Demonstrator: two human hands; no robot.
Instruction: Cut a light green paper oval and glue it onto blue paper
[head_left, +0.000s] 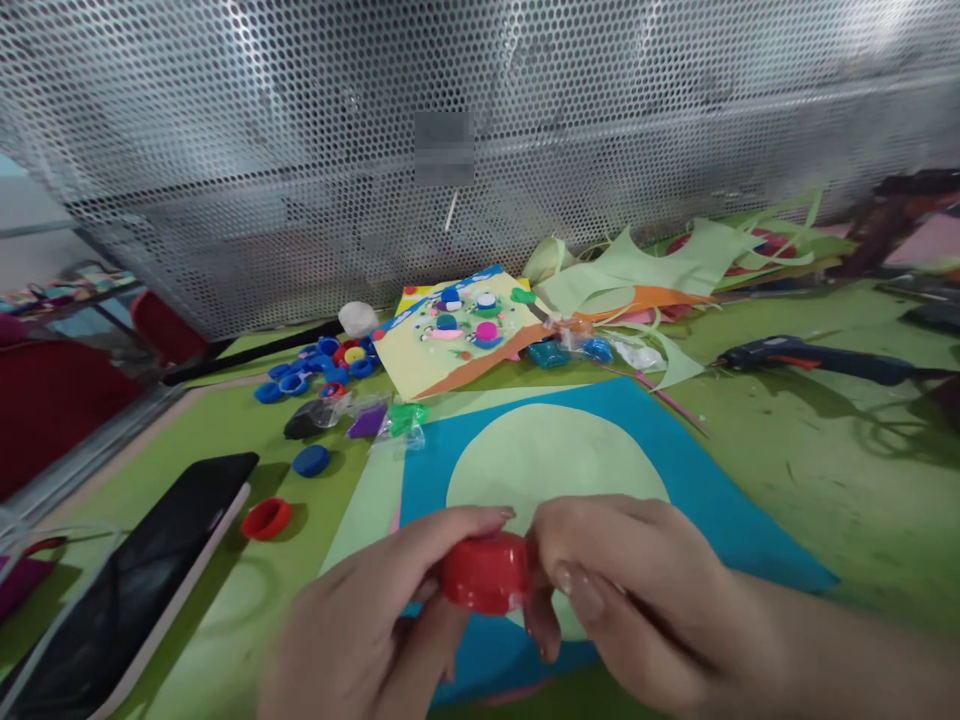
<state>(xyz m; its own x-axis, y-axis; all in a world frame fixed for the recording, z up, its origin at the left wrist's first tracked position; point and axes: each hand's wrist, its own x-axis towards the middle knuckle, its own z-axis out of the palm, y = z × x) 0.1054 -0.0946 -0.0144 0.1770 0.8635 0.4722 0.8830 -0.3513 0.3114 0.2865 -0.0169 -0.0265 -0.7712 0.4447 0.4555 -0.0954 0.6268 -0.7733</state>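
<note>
Held low over the paper is a red bottle cap [486, 574], its side turned toward me. My left hand [390, 610] is closed on it, with the thumb along its top and fingers beneath. From the other side, the curled fingers of my right hand [630, 580] press against its right edge; the exact fingertip contact is partly hidden. Under both hands lies a blue sheet [694, 490] with a pale green paper circle [555, 455] on it. A second red cap [267, 519] and a blue cap [311, 460] rest on the table to the left.
A black-screened phone [142, 570] lies at left. Farther back are several blue caps [294, 383], clay packets [367, 420] and a decorated picture card [457, 340]. A hot glue gun [817, 360] lies right, near paper scraps [645, 270]. A perforated metal panel [337, 170] stands behind.
</note>
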